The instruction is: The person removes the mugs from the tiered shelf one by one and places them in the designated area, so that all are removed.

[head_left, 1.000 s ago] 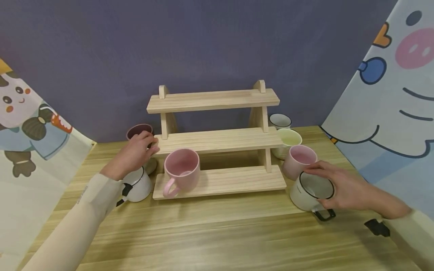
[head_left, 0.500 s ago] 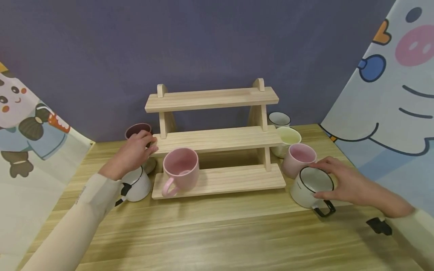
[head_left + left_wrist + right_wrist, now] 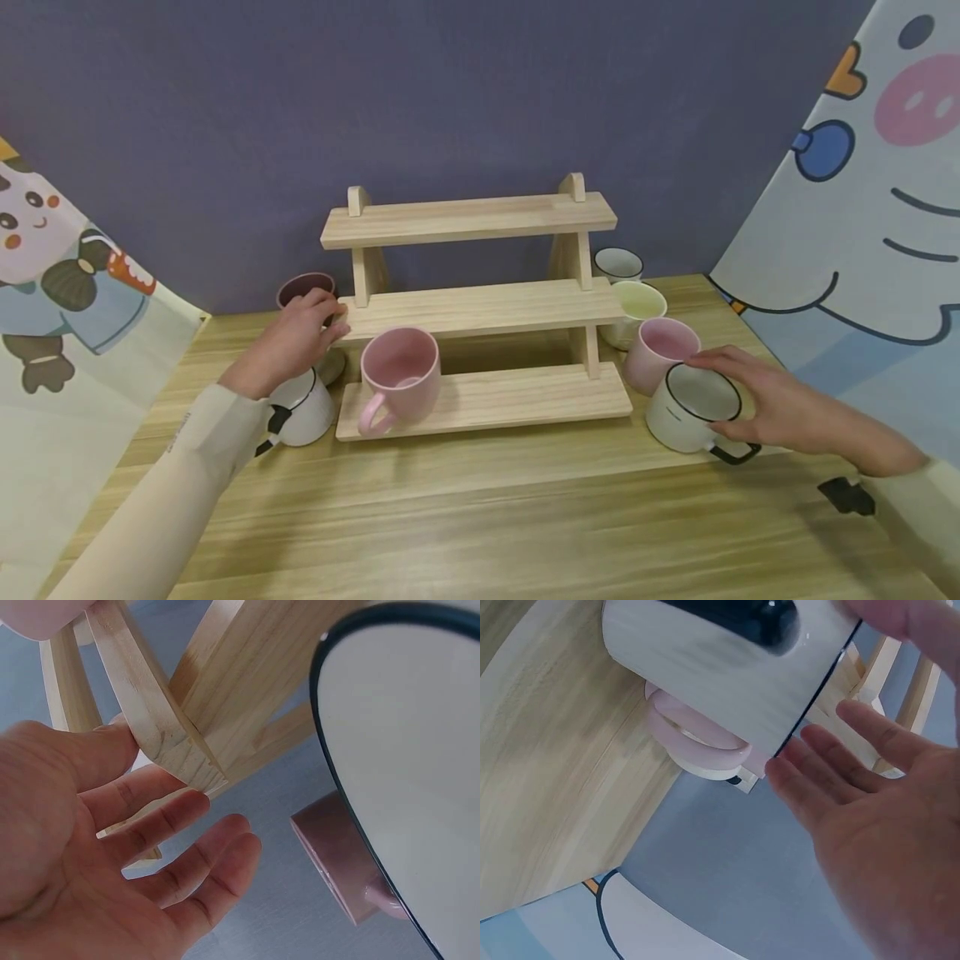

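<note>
My right hand (image 3: pixel 795 408) spans the rim of a white enamel mug (image 3: pixel 693 408) with a dark rim, thumb on the near side and fingers on the far side. The mug stands upright on the table, its black handle pointing right. In the right wrist view, the thumb and fingertips meet the mug (image 3: pixel 705 667) at its rim. My left hand (image 3: pixel 288 342) holds the left end of the wooden three-tier shelf's middle board (image 3: pixel 480 308). The left wrist view shows thumb and index finger at the board's corner (image 3: pixel 176 754), the other fingers spread loosely.
A pink mug (image 3: pixel 401 375) sits on the bottom tier's left end. Left of the shelf are a white mug (image 3: pixel 303 412) and a dark reddish mug (image 3: pixel 300 287). Behind the right hand stand a pink mug (image 3: pixel 660 354), a pale yellow cup (image 3: pixel 637 312) and a white cup (image 3: pixel 618 262).
The white mug under my right hand has turned, its handle swinging from pointing toward me to pointing right, and has shifted slightly right. My left hand stays at the shelf.
</note>
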`<action>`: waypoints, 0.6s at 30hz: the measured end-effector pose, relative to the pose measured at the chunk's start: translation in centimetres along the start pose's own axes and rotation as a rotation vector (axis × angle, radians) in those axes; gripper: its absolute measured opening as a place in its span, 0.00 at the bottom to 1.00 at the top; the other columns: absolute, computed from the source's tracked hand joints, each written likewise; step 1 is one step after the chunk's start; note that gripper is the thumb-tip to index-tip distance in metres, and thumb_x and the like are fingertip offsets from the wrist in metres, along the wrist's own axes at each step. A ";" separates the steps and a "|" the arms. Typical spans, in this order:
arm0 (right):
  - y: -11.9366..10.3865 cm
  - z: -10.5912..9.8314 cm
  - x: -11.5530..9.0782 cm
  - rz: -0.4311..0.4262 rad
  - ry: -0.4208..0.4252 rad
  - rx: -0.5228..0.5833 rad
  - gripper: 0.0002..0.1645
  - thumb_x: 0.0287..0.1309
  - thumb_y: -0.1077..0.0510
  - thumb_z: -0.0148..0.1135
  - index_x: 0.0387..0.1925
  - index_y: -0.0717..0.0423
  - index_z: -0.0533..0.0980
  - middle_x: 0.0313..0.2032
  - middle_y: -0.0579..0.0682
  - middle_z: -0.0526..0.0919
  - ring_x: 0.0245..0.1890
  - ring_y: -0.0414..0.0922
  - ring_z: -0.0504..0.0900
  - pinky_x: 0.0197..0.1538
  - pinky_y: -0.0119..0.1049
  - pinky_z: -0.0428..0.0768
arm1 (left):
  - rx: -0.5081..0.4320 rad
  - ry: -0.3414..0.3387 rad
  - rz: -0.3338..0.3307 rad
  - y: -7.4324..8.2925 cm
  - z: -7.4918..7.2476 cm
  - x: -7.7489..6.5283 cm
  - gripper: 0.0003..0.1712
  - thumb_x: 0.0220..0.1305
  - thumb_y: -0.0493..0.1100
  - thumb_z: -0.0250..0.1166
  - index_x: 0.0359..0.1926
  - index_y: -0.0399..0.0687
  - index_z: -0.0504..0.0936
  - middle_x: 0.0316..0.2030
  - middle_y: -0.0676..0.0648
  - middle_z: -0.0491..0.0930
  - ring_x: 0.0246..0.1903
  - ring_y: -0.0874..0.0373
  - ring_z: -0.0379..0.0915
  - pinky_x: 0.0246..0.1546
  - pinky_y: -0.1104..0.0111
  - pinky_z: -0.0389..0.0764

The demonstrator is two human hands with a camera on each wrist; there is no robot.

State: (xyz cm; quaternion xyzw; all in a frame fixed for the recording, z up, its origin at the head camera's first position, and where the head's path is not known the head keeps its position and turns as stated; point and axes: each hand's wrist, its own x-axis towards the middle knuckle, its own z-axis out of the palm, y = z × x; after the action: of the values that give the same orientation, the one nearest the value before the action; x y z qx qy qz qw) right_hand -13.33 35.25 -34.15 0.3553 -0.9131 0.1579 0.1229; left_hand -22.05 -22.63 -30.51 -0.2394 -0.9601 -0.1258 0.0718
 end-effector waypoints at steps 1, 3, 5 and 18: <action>0.0 0.0 0.1 -0.005 -0.001 -0.003 0.48 0.24 0.61 0.81 0.55 0.61 0.72 0.52 0.49 0.73 0.50 0.42 0.71 0.50 0.16 0.60 | 0.000 0.000 -0.001 0.0 0.0 0.0 0.21 0.68 0.40 0.57 0.55 0.27 0.73 0.51 0.33 0.68 0.49 0.36 0.64 0.53 0.46 0.65; 0.0 0.0 0.3 -0.005 -0.010 -0.009 0.47 0.25 0.59 0.82 0.55 0.60 0.72 0.52 0.49 0.74 0.49 0.42 0.71 0.49 0.17 0.61 | 0.002 -0.004 -0.002 0.0 -0.1 -0.1 0.21 0.69 0.40 0.57 0.55 0.27 0.73 0.51 0.33 0.68 0.49 0.36 0.64 0.53 0.46 0.65; 0.0 -0.1 0.8 0.007 -0.020 -0.014 0.46 0.27 0.56 0.82 0.55 0.58 0.73 0.51 0.48 0.74 0.49 0.42 0.71 0.48 0.20 0.64 | 0.001 -0.011 -0.002 -0.1 -0.1 -0.1 0.21 0.69 0.40 0.57 0.55 0.27 0.73 0.51 0.33 0.68 0.49 0.36 0.64 0.53 0.46 0.65; -0.3 0.1 9.6 0.012 -0.031 0.054 0.23 0.56 0.64 0.65 0.53 0.64 0.73 0.53 0.56 0.74 0.52 0.55 0.73 0.49 0.52 0.72 | 0.002 -0.033 -0.012 -0.2 -0.1 0.0 0.21 0.70 0.41 0.56 0.56 0.28 0.72 0.52 0.33 0.67 0.51 0.36 0.63 0.54 0.46 0.65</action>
State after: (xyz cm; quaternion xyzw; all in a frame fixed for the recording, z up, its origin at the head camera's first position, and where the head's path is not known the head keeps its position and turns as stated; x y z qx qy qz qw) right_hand -19.97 29.14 -30.99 0.3552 -0.9125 0.1776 0.0981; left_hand -22.14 -22.81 -30.45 -0.2356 -0.9627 -0.1214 0.0553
